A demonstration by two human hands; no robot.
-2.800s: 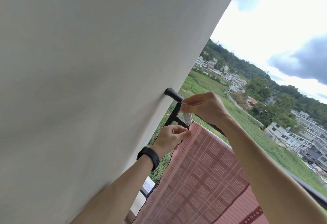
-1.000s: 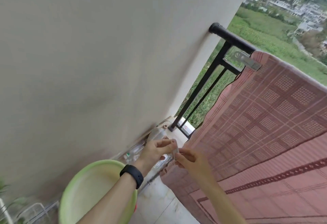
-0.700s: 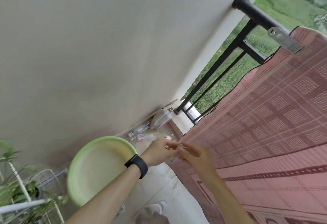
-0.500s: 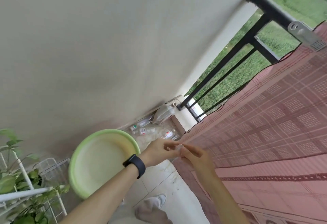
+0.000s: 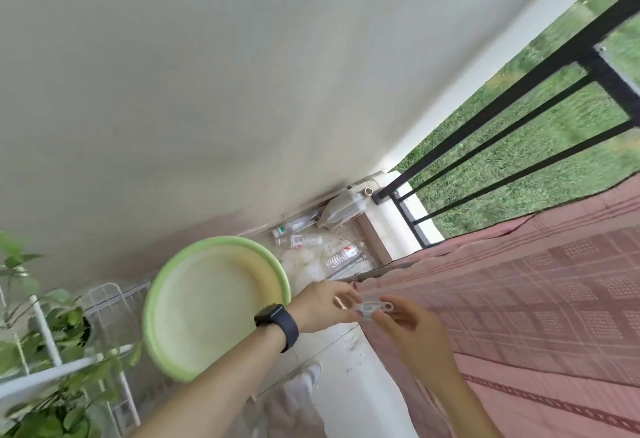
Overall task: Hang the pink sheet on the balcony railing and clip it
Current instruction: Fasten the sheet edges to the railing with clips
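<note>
The pink checked sheet (image 5: pixel 540 299) hangs over the black balcony railing (image 5: pixel 540 70) and fills the right side of the view. Low in front of it my two hands meet. My right hand (image 5: pixel 412 330) pinches a small pale grey clip (image 5: pixel 374 308) between thumb and fingers. My left hand (image 5: pixel 322 306), with a black watch on the wrist, touches the clip's left end with its fingertips. The top rail lies mostly outside the frame.
A pale green basin (image 5: pixel 214 306) is at the left below my left arm. Empty plastic bottles (image 5: pixel 301 240) and a white jug (image 5: pixel 343 209) lie in the corner by the wall. A white rack with leafy plants (image 5: pixel 52 333) stands at far left.
The view has tilted down from the railing top, where a clip holds the sheet's corner, to the floor corner. My hands came down together and now hold another clip between them.
</note>
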